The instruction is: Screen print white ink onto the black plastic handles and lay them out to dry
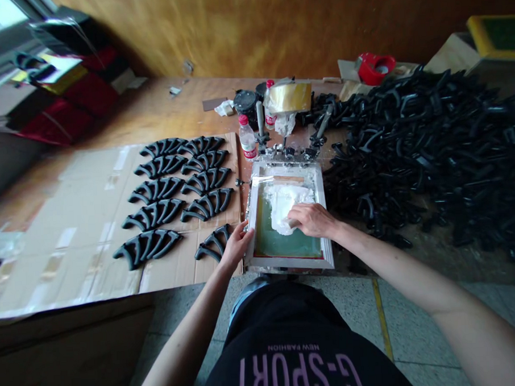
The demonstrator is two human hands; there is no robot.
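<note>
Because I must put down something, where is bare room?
Free: the cardboard left of the curved black pieces, and most tabletop between cardboard and wooden wall. Crowded: right of the screen frame, with heaped black pieces, and behind, with bottles.

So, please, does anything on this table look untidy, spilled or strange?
Nothing looks clearly damaged. The white patch on the framed screen, at the right hand, has ragged edges; I cannot tell if it is spilled. The black pieces to the right lie in a tangled heap, messy compared with the neat rows on the cardboard.
</note>
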